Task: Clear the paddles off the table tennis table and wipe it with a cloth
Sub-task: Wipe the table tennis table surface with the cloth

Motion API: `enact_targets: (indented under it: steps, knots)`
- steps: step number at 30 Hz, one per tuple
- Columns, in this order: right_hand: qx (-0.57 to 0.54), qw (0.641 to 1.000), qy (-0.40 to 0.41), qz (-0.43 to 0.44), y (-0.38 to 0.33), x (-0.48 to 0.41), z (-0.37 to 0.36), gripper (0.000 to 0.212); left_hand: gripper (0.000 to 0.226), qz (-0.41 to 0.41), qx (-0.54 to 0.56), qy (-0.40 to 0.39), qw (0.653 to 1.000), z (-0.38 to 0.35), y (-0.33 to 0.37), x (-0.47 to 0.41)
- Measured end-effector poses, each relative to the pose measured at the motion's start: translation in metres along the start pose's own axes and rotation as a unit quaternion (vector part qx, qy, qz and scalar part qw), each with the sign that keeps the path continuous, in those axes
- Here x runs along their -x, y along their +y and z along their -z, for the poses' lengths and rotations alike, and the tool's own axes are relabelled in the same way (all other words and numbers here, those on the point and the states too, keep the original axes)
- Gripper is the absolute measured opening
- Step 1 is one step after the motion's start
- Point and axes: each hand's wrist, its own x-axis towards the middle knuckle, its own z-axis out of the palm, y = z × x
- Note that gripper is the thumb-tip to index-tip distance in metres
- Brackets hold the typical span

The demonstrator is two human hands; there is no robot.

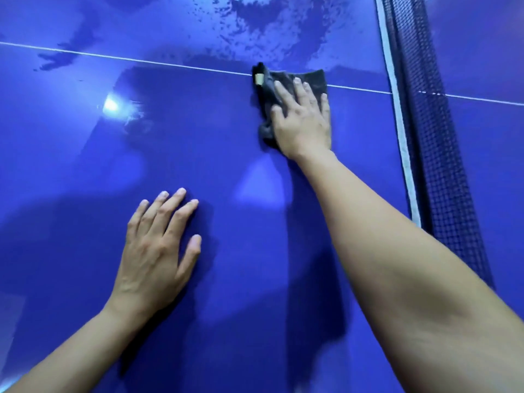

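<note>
Fingers [286,90] of the right hand [303,123] were spread flat on the dark cloth [266,89], pressed on the table's white line [113,58]. Wet patches [255,26] lay just beyond (left hand [156,251] flat, nearer the body).

Body, 2 limbs in view. Left hand [154,248]: bare, no glove, no ring, no watch; nails short, unpainted. Right hand [302,120]: bare, same, nails short. Both forearms bare to frame edge, no sleeve or cuff visible; wrists w/o bands.
</note>
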Motion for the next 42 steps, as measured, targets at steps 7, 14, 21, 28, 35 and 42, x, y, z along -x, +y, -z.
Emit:
enact_targets:
  steps: [7, 14, 21, 28, 35, 42]
  knots:
    - [0.007, 0.99, 0.055, -0.133, 0.136, 0.027, 0.033, 0.06, 0.055, 0.022, 0.011, -0.005, 1.0, 0.002, 0.008, -0.002]
    - [0.004, 0.983, 0.066, -0.173, 0.114, 0.031, 0.025, 0.062, 0.058, 0.021, 0.025, -0.007, 0.999, 0.01, -0.009, 0.005]
    - [0.017, 0.992, 0.061, -0.109, -0.035, 0.04, -0.016, 0.06, 0.056, 0.026, -0.004, 0.003, 1.0, 0.029, -0.061, 0.055]
    - [0.023, 0.998, 0.029, 0.055, -0.217, 0.076, -0.064, 0.062, 0.056, 0.012, 0.017, 0.007, 1.0, 0.038, -0.079, 0.097]
    - [-0.039, 0.989, -0.041, 0.138, -0.275, 0.097, -0.074, 0.057, 0.054, -0.043, 0.043, 0.032, 0.998, 0.029, -0.057, 0.109]
    - [-0.042, 0.989, -0.03, 0.139, -0.197, 0.118, -0.054, 0.057, 0.059, -0.019, 0.003, -0.022, 1.0, 0.026, -0.046, 0.115]
